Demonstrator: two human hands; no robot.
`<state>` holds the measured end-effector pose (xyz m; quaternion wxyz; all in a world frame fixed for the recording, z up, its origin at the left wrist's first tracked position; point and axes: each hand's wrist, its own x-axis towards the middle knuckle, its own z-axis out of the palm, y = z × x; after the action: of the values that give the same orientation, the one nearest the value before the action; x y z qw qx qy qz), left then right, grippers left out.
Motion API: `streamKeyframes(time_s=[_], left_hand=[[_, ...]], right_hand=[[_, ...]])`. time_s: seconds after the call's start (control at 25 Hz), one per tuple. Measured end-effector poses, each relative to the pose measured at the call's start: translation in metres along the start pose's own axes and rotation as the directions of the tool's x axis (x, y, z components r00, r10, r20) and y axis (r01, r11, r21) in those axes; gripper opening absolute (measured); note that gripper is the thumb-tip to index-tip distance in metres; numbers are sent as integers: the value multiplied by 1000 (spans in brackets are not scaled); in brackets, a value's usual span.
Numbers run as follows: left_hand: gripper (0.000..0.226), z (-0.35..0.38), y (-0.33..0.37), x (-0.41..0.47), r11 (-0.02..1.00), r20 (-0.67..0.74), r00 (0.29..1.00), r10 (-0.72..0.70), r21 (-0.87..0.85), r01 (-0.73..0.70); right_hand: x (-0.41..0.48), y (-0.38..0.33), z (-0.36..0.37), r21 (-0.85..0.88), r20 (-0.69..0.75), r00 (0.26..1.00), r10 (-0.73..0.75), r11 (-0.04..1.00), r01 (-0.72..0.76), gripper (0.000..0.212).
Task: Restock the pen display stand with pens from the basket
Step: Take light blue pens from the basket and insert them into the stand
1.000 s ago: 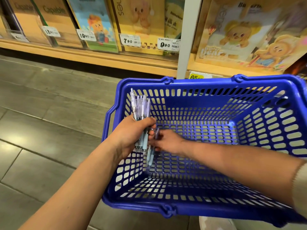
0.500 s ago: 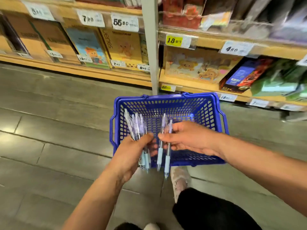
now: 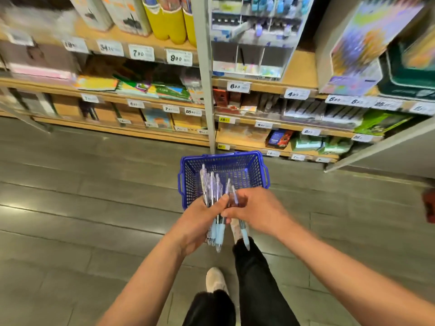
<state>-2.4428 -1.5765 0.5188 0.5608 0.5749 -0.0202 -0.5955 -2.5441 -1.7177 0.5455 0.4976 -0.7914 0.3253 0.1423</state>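
Nearest me, just this side of the basket (image 3: 255, 175), I see the left hand (image 3: 200, 223) curled tight round a bundle of pens (image 3: 219, 231). The right hand (image 3: 257, 211), touching it, pinches further pens (image 3: 244, 234). The shelves (image 3: 131, 131) stand just behind the basket.

Grey floor (image 3: 70, 208) tiles run up to wooden shelves (image 3: 299, 67), which a grey post (image 3: 204, 90) splits in two. White price tags (image 3: 179, 57) line the shelf edges. Yellow tubes (image 3: 168, 22) stand on the top left shelf, and green packs (image 3: 381, 122) lie lower right. Below are black trousers (image 3: 259, 290) and a pale shoe (image 3: 215, 280).
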Motion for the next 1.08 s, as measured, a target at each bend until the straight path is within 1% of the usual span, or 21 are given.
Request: streamKeyframes(time_s=[0.08,0.12,0.2,0.24,0.32,0.4,0.44,0.52,0.68,0.8,0.84,0.96,1.08], left_hand=[[22,13,15,-36,1000,-30,999,-26,-17,26],[24,20,22,-51,999,-38,999,-23,-43,21],[28,32,33,-70,990,-16,1000,14,-140,-16],[25,39,44,-80,988,2,1000,30,-153,-29],[16,57,63,-94,992,27,999,45,-120,-41],[16,79,76,-99,996,47,998,50,-77,-47],[18,91,81,-99,996,43,998,43,-79,-39],[20,115,90,-93,993,37,999,18,-115,-13],[21,169,104,-66,987,9,1000,19,-162,-17],[26,211,115,-43,980,-25,999,49,-193,-53],[24,223,119,-36,975,-37,998,55,-215,-61],[17,257,126,-17,961,-73,995,63,-264,-81],[11,284,134,-2,965,-110,990,84,-238,-108]], right_hand=[[-30,-21,-11,-22,-12,1000,-19,1000,19,17],[-44,-31,-18,-7,-17,1000,-17,1000,17,17],[-63,-40,-30,133,-12,1000,-15,991,16,18],[-72,-46,-39,219,-24,1000,-13,976,18,17],[-90,-51,-57,351,-62,998,15,936,8,24],[-105,-48,-77,475,-83,996,38,880,6,36],[-112,-45,-87,526,-82,996,38,851,10,38],[-122,-39,-108,594,-85,996,29,804,27,34],[-129,-19,-163,723,-68,997,20,690,35,14],[-129,1,-212,733,-77,997,18,679,45,19],[-128,7,-225,750,-75,997,31,661,36,21],[-123,28,-263,839,-12,999,33,545,-8,25],[-117,43,-299,909,45,999,25,414,-51,30]])
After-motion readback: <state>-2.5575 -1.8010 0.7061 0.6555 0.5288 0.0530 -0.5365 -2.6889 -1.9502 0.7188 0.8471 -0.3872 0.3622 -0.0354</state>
